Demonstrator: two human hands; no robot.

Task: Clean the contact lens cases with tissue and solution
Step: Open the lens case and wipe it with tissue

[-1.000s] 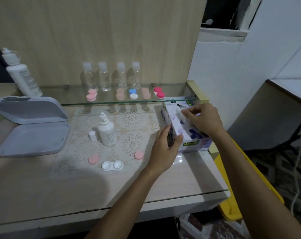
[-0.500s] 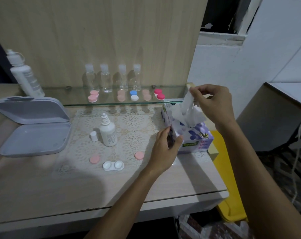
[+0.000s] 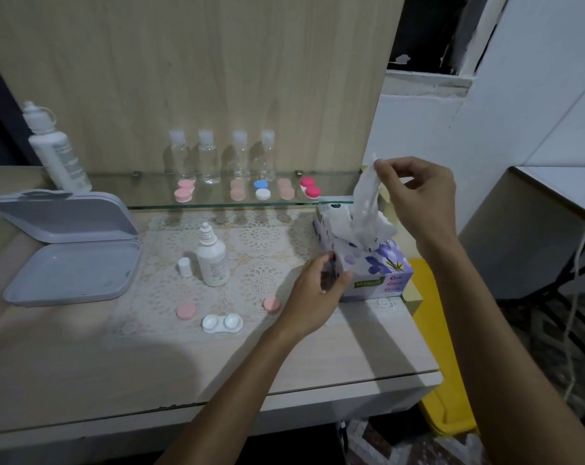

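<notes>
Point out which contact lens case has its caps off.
The white contact lens case at the front of the lace mat: both wells lie open, with two loose pink caps beside it. The cases on the glass shelf are all capped.

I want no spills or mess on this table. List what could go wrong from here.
1. The right hand pinches the tissue while more tissue bunches at the tissue box opening, so extra sheets may follow or it may tear.
2. The left hand grips only the box's near corner; a hard pull might lift or slide the box.
3. The small solution bottle stands uncapped, its cap beside it; a bump could spill it near the open lens case.
</notes>
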